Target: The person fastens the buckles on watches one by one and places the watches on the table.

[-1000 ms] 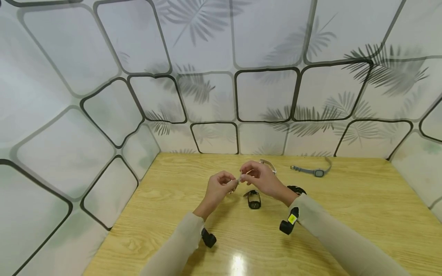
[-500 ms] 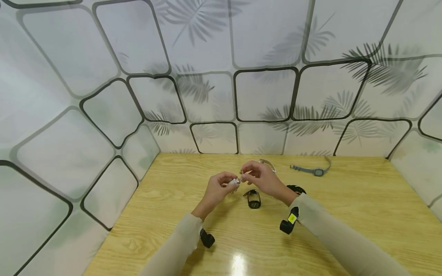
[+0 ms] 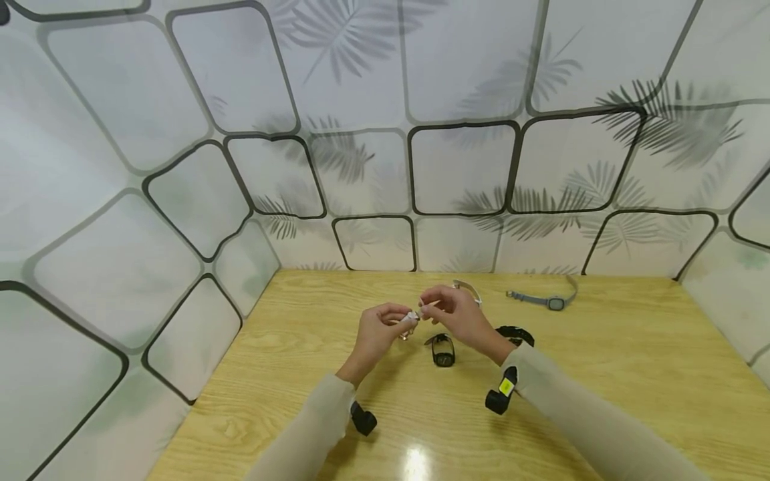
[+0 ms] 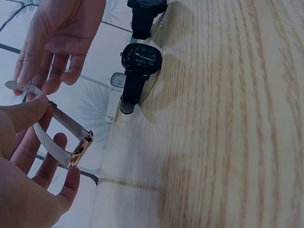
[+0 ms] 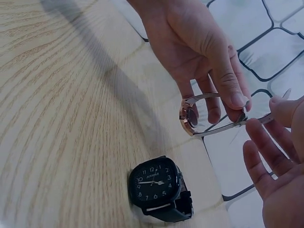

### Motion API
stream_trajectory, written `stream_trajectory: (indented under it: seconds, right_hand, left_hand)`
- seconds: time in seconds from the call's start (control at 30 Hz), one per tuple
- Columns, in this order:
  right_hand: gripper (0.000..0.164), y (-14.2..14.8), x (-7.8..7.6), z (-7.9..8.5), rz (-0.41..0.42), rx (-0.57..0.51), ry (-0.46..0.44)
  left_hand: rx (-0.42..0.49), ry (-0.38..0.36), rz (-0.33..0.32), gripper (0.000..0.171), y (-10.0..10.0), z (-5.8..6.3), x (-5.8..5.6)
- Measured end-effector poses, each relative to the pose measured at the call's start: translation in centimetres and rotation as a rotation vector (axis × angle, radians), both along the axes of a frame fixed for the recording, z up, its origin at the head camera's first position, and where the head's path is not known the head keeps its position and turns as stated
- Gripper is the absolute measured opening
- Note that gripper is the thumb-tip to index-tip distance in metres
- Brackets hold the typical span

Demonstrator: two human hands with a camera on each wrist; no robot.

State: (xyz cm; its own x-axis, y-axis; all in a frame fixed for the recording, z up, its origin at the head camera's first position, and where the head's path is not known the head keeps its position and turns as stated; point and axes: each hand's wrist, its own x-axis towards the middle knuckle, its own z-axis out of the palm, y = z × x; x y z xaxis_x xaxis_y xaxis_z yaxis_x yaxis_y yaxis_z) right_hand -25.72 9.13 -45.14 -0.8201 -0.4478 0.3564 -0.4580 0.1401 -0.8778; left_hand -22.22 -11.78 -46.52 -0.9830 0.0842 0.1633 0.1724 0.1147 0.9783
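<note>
Patterned walls (image 3: pixel 463 167), woodgrain table (image 3: pixel 637 361), handheld watch (image 4: pixel 81 152)

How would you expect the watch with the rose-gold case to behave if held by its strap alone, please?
The strap would probably bend yet spring back somewhat, being thin and gently curved. The case looks thicker, so that end would likely dip. The watch may slip if grasped there, as the case gleams.

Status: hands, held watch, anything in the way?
Left hand pinches gold-cased watch near buckle. Right hand pinches strap's free end. Black watch on table, touching neither hand.
</note>
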Motion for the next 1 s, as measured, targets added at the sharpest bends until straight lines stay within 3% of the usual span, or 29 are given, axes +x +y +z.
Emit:
stream_trajectory:
  seconds: [0.27,0.37,0.6,0.77,1.0]
  right_hand:
    - [0.019,0.4,0.2,0.7,-0.079,0.151,0.147]
    - [0.017,0.5,0.2,0.9,-0.079,0.199,0.239]
    - [0.012,0.4,0.1,1.3,-0.083,0.298,0.447]
    - [0.011,0.3,0.1,1.4,-0.069,0.353,0.518]
    - [0.011,0.2,0.3,1.6,-0.034,0.369,0.516]
  left_hand:
    - [0.004,-0.011,0.006,0.019,0.3,1.2,0.7]
    - [0.019,-0.016,0.001,0.019,0.0,0.6,0.3]
    - [0.049,-0.035,-0.003,0.023,-0.2,1.0,0.3]
    - [0.043,-0.030,-0.004,0.023,-0.2,1.2,0.5]
    - [0.038,-0.027,-0.004,0.022,-0.3,1.2,0.5]
